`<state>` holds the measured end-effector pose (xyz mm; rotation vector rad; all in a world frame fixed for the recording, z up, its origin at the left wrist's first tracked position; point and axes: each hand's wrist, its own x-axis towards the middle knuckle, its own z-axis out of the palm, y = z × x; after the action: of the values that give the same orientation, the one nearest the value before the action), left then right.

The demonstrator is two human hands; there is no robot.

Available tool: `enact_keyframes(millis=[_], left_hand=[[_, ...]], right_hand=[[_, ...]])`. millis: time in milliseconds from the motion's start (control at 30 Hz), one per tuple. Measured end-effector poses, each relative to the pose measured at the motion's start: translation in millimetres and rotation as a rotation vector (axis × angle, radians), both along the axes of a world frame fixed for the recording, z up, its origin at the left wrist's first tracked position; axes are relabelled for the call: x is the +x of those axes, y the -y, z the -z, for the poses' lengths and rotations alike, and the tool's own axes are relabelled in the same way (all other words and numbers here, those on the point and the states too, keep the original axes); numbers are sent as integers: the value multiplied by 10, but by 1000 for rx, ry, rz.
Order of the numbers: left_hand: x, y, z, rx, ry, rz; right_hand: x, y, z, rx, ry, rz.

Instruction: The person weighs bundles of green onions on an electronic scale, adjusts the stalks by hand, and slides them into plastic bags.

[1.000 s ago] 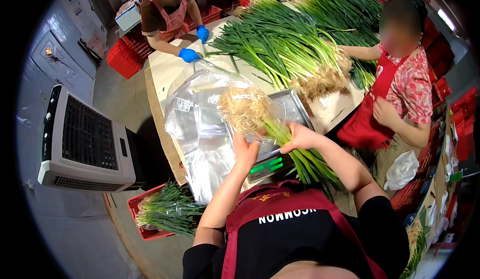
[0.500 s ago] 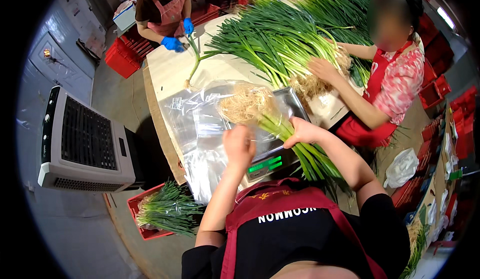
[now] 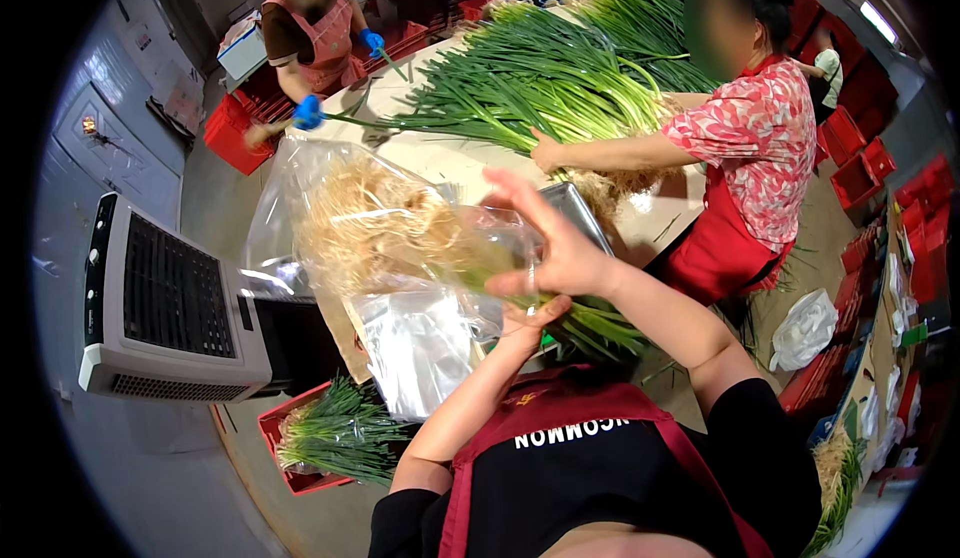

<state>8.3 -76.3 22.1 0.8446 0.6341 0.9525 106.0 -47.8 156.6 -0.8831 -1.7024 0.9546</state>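
Head view: the right hand spreads its fingers over the spring onion bunch in clear plastic bag; the left hand is below, its grip I cannot tell. Roots lie left of both hands, leaves slanting lower right.

Glossy plastic bag, rough roots (dry, fibrous), matt cloth apron, metal tray

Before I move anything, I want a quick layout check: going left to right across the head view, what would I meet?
Air cooler → bagged roots → right hand → white bag.
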Motion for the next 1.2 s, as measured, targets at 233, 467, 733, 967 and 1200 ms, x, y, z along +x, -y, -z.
enact_keyframes(millis=[233, 467, 733, 967, 1200], left_hand=[[-94, -135, -179, 85, 174, -226], [-554, -429, -516, 72, 374, -409], [-909, -433, -903, 504, 573, -515], [-1266, -371, -928, 395, 557, -618], [-1553, -253, -1108, 470, 126, -1173]], right_hand=[[-116, -323, -207, 1092, 539, 217], [214, -140, 474, 868, 543, -28], [-56, -117, 418, -334, 211, -609], [-361, -412, 396, -522, 170, -785], [-932, -648, 342, -395, 188, -1030]])
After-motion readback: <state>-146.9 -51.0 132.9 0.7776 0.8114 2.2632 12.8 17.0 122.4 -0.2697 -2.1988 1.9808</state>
